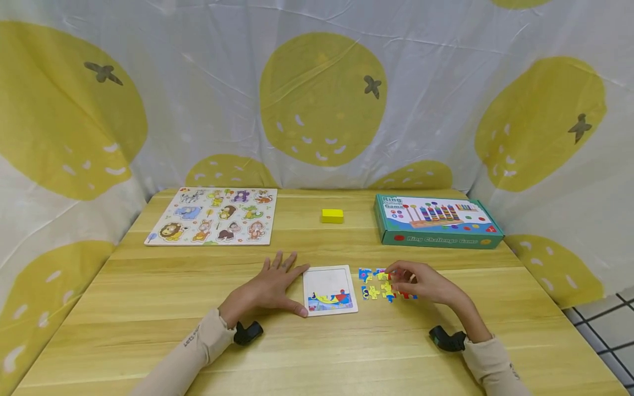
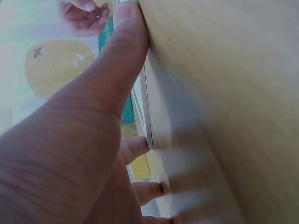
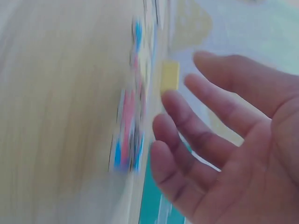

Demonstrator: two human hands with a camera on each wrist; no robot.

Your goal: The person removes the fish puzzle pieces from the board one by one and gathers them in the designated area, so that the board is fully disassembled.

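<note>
Puzzle tray (image 1: 327,280) lies flat on the table (image 1: 346,357), roughly midway between its left and right edges, its white bed bare except for a strip of coloured picture (image 1: 329,301) along the near side. Toward the table's far left corner is an animal board (image 1: 220,219). Next comes the left hand (image 1: 271,289), spread wide and gripping nothing: its thumb touches the tray's near left corner and its forefinger the far left one, with other fingertips resting on the wood. A yellow block (image 1: 332,216) sits near the table's far edge, beyond the tray. Just right of the tray lie the loose pieces (image 1: 370,292), close together (some are hidden under fingers, so I cannot count them). Over them hangs the right hand (image 1: 421,280), fingers loosely bent and thumb apart, with nothing visible in its grasp. A Ring Challenge Game box (image 1: 438,223) fills the table's far right corner. The likeliest trouble, I judge, is a dragged neighbour: with pieces packed so tightly, a low fingertip could sweep a second one along or flip it. Uneven pressure from the left thumb could also skid or turn the light-looking tray, and a jolt might unsettle the strip inside.
</note>
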